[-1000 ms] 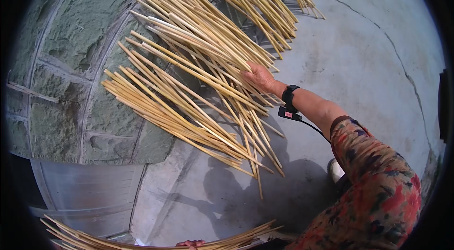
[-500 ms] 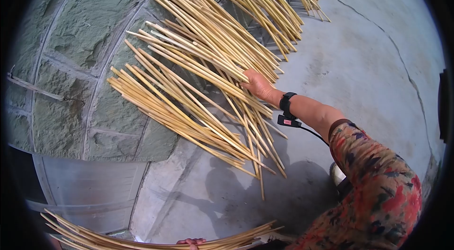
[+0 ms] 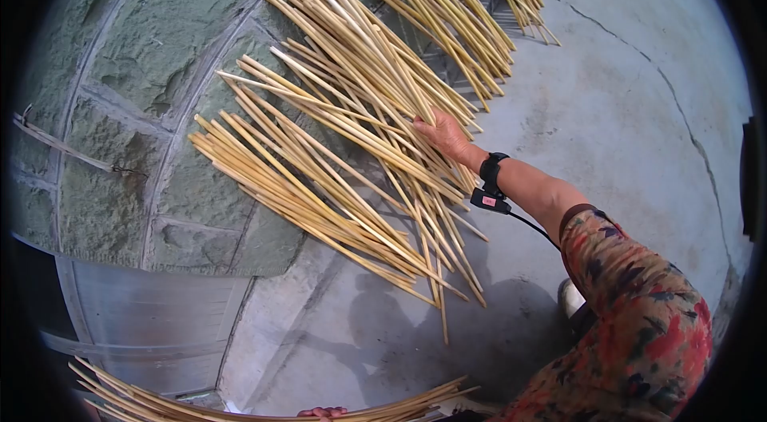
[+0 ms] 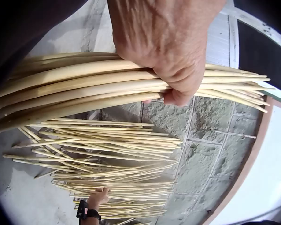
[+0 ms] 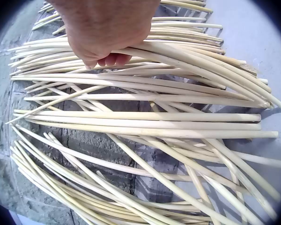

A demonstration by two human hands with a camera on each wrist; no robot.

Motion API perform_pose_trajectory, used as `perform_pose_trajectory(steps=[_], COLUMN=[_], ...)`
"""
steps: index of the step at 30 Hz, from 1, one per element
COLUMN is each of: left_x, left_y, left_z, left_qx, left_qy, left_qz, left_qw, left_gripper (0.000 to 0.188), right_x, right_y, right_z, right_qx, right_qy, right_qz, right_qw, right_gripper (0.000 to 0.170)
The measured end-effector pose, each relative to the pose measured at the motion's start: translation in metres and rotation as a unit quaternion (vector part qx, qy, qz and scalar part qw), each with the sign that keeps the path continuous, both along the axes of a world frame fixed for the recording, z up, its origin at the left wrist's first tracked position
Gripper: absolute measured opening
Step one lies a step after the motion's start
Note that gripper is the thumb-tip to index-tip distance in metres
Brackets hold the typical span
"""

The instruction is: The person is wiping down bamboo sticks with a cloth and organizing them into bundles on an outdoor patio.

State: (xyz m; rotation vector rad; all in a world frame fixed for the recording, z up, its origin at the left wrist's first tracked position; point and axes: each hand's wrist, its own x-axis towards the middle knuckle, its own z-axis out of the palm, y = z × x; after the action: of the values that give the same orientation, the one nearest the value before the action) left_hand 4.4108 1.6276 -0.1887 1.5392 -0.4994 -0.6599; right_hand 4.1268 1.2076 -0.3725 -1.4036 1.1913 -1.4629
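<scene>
Pale peeled sticks, long and thin, lie spread in overlapping piles. My right hand (image 3: 447, 136) is over the middle pile (image 3: 359, 63) and grips a few sticks (image 5: 201, 65) near their lower ends, its fingers curled round them in the right wrist view. The sticks in that hand slant up and away across the others. My left hand (image 4: 166, 51) holds a bundle of sticks (image 4: 79, 84) about its middle, thumb and fingers wrapped round it. In the head view that bundle (image 3: 399, 406) crosses the bottom edge, where only the left hand's fingers (image 3: 323, 412) show.
A nearer pile of sticks (image 3: 304, 206) fans out beside the middle one, and more piles (image 3: 447, 15) lie farther off. They rest partly on green stone slabs (image 3: 120, 182), partly on grey concrete floor (image 3: 607, 103). A metal panel (image 3: 160, 318) stands at the lower left.
The sticks in my right hand have swung away from the near pile, their far ends now over the middle pile. That hand has shifted slightly right. My left hand keeps its bundle.
</scene>
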Motion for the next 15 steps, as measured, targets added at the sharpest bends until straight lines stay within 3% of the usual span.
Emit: perform_pose_trajectory(steps=[2,8,10,15], left_x=[0.0,-0.001,-0.001,0.001], left_y=[0.0,0.0,0.0,0.003], left_z=[0.001,0.003,0.004,0.005], left_qx=[0.001,0.006,0.005,-0.008], left_qy=[-0.001,-0.001,-0.005,0.016], left_qz=[0.001,0.003,0.006,-0.002], left_qw=[1.0,1.0,1.0,1.0], left_gripper=[0.022,0.023,0.023,0.033], right_x=[-0.002,0.01,0.015,0.016], right_y=[0.0,0.002,0.0,0.005], right_z=[0.003,0.003,0.0,0.006], right_qx=[0.022,-0.046,-0.037,-0.081], right_qy=[-0.012,0.024,0.144,0.156], right_qz=[0.001,0.022,-0.036,-0.053], right_qw=[1.0,0.998,0.988,0.983], right_gripper=[0.02,0.026,0.031,0.031])
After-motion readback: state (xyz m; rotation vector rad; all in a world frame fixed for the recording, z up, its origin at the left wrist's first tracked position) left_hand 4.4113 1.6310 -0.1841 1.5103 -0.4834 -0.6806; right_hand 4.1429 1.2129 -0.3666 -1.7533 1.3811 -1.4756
